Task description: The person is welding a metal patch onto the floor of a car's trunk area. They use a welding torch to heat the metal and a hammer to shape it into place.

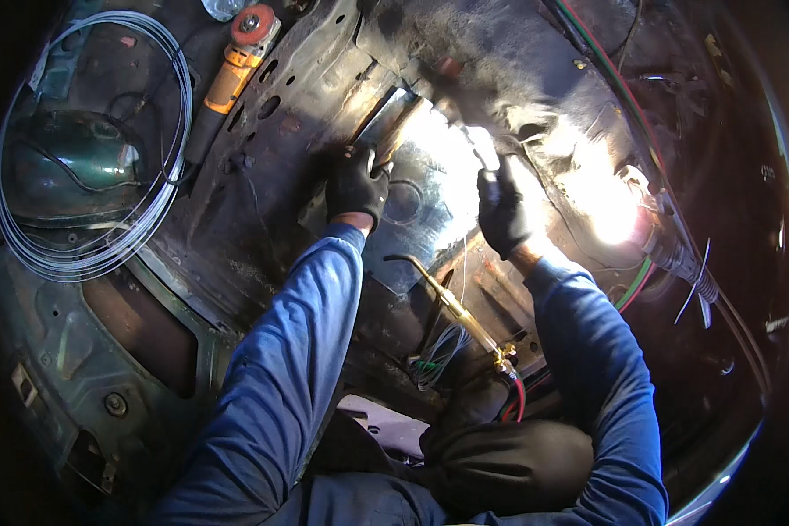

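Note:
My left hand (358, 188), in a dark glove, is closed round a brown wooden handle (401, 131) that slants up and to the right; its far end is lost in shadow and glare. My right hand (502, 209), gloved too, grips a pale tool (482, 147) so washed out by light that its kind cannot be made out. Both hands are over a bare sheet-metal piece (403, 232) with a round pressed mark, lying on the dark vehicle floor pan (272, 193). Below them, a brass gas torch (451, 302) with a bent tip rests, red hose attached.
A work lamp (633, 206) glares at the right, beside red and green hoses (618, 83). An orange angle grinder (230, 81) and a coil of wire (180, 105) lie at the upper left. A bundle of thin wires (443, 351) is below the sheet metal, near my knee (517, 460).

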A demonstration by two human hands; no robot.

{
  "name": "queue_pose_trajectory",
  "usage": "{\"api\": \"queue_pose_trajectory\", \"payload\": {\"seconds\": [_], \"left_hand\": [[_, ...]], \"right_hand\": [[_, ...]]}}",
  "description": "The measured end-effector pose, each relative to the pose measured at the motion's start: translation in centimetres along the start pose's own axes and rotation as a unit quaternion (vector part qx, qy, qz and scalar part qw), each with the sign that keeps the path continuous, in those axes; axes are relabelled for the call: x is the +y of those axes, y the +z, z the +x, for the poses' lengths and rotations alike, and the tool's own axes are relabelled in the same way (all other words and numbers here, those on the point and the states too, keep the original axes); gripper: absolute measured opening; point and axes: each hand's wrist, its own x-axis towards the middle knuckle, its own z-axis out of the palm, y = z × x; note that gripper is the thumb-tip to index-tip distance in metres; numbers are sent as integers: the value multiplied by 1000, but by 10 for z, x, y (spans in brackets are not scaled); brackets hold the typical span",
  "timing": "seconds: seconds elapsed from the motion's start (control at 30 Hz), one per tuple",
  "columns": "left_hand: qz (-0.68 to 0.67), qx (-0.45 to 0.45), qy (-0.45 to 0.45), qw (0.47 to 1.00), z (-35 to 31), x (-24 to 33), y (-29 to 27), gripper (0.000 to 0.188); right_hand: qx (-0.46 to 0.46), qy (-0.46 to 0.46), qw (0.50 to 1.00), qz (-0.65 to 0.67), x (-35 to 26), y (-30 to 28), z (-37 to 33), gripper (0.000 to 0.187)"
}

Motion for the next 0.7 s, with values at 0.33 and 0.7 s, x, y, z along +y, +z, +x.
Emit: {"api": "queue_pose_trajectory", "payload": {"seconds": [0.33, 0.7], "left_hand": [[27, 14, -77, 997, -58, -51, 1, 46], [21, -47, -76, 996, -69, -37, -20, 56]], "right_hand": [[-264, -209, 910, -243, 59, -9, -90, 33], [-161, -45, 976, -141, 69, -31, -91, 34]]}}
